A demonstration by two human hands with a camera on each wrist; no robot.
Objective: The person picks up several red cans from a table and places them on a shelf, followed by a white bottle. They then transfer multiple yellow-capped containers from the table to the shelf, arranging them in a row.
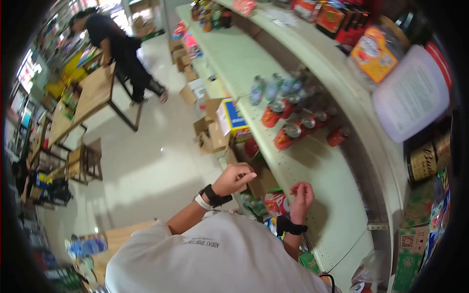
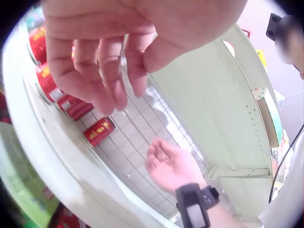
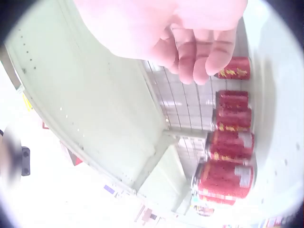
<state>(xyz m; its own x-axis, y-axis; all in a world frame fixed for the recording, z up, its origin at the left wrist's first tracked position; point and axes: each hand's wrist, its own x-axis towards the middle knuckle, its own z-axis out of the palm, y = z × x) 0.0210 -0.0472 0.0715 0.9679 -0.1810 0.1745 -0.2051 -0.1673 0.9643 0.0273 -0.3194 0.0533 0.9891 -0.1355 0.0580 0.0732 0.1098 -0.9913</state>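
Note:
Above the front edge of the pale green shelf (image 1: 317, 195), my left hand (image 1: 236, 178) hovers with its fingers loosely bent and nothing in them. My right hand (image 1: 301, 199) is over the shelf, also empty, its fingers relaxed and slightly curled. Red drink cans (image 1: 287, 136) stand in a row on the shelf beyond both hands. One red can (image 1: 337, 136) sits apart, nearer the shelf's back; the left wrist view shows this lone can (image 2: 99, 131) below my left fingertips. In the right wrist view, my right fingers overlap a red can (image 3: 235, 68).
Clear plastic bottles (image 1: 257, 90) stand beyond the cans. An upper shelf holds a large white jug (image 1: 413, 93) and packages. Open cardboard boxes (image 1: 211, 134) line the floor beside the shelving. A person in dark clothes (image 1: 115, 44) leans over a wooden table (image 1: 88, 100) at far left.

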